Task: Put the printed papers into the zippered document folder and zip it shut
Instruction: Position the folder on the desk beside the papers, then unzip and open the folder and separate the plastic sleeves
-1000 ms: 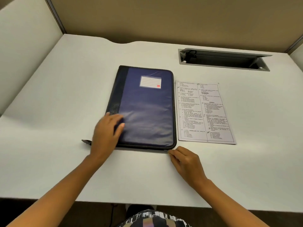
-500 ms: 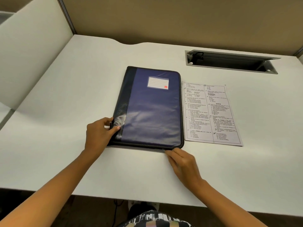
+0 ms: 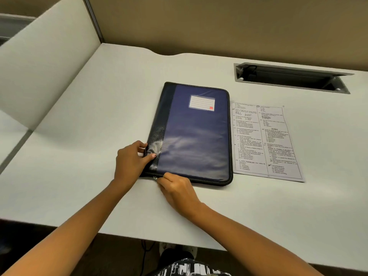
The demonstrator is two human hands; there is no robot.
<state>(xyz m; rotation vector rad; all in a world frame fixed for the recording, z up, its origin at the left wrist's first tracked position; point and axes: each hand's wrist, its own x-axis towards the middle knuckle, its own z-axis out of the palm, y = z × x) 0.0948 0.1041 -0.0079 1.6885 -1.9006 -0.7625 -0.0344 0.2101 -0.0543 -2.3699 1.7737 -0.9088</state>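
Note:
A dark blue zippered document folder (image 3: 195, 134) lies flat and closed on the white desk (image 3: 79, 156), with a white label near its top. To its right lie the printed papers (image 3: 262, 140), flat on the desk beside the folder. My left hand (image 3: 131, 162) grips the folder's near left corner at the spine, thumb on top. My right hand (image 3: 177, 188) pinches the small metal zipper pull (image 3: 155, 178) at the folder's near edge, close to the left corner.
A grey cable hatch (image 3: 290, 78) is open at the back right of the desk. A white partition (image 3: 43, 62) stands along the left side and a tan wall panel (image 3: 219, 24) runs behind. The desk's near edge is close to my body.
My left hand shifted from lying on the cover to gripping the near left corner. My right hand slid left along the near edge, from the right corner to the zipper pull near the left.

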